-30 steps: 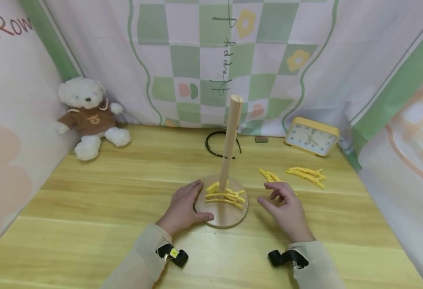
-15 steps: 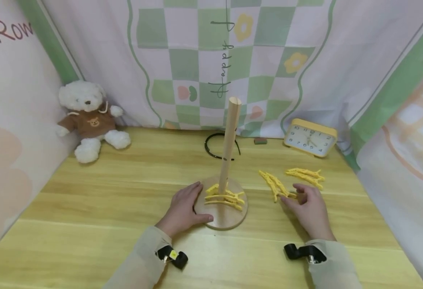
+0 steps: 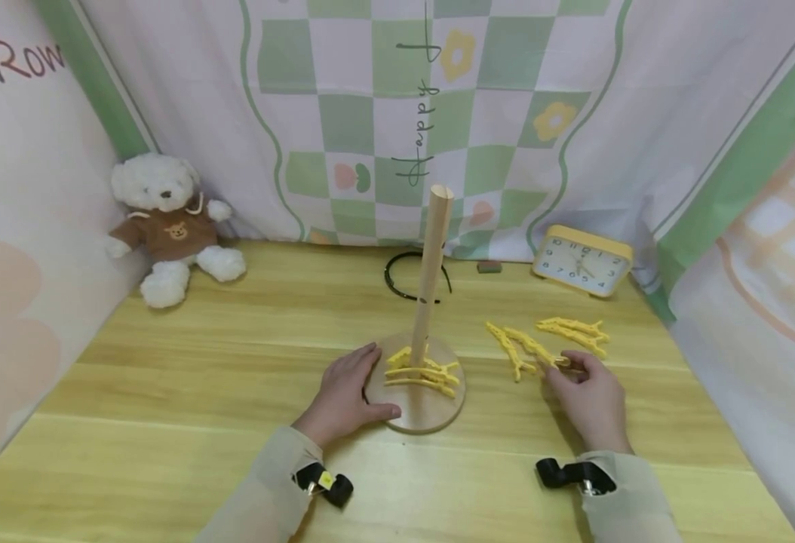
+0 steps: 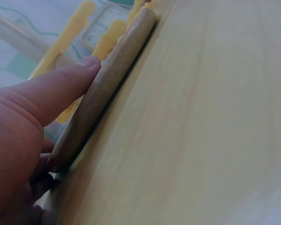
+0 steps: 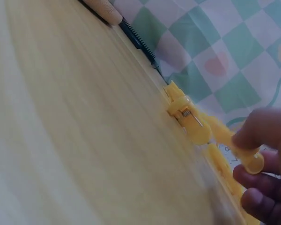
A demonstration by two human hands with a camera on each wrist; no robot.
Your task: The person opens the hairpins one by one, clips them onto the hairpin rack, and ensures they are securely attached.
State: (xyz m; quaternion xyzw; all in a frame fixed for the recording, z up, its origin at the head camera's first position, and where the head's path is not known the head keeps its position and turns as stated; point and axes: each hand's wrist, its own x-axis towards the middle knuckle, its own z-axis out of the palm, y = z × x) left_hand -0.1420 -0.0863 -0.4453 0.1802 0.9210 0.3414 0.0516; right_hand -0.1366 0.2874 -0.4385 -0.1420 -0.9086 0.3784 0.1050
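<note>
1. Between thumb and fingers of the right hand point(image 3: 594, 396), pinched at one end, is a yellow clip point(image 5: 218, 129).
2. Just beyond that hand lie other yellow clips point(image 3: 574, 325) on the tabletop point(image 3: 167, 422).
3. To its left, the left hand point(image 3: 343, 394) grips a round wooden base point(image 3: 431, 413), thumb on top.

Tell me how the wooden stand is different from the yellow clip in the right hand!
The wooden stand is tan, but the clip is bright yellow. The stand is much bigger than the slim clip. The stand has an upright pole, while the clip shows a metal spring. Both have a hand on them: the left hand holds the stand, the right hand pinches the clip.
</note>
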